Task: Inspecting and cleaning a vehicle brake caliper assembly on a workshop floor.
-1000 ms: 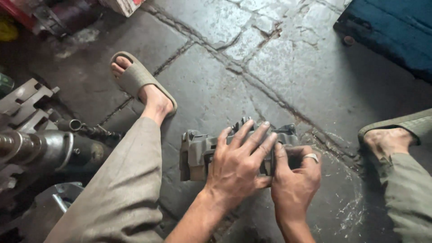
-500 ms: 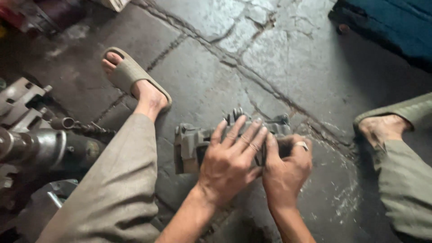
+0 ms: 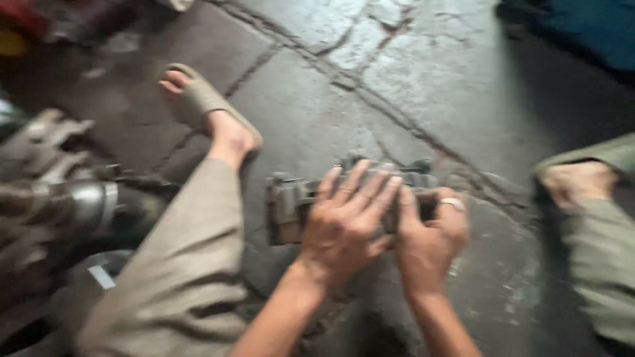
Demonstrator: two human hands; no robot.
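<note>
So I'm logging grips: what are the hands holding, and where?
Both grip a grey metal casting on the floor: left hand over its top, right hand at its right end.

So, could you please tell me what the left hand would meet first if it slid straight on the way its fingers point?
The left hand already lies on the grey metal block-shaped part; past its far edge, only cracked stone floor shows, though blur hides depth.

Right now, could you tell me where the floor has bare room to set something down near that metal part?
Bare stone floor lies beyond the metal part, between the sandalled foot and the blue object. Another patch lies between the right hand and the other foot. The left hand side is crowded by machine parts.
</note>
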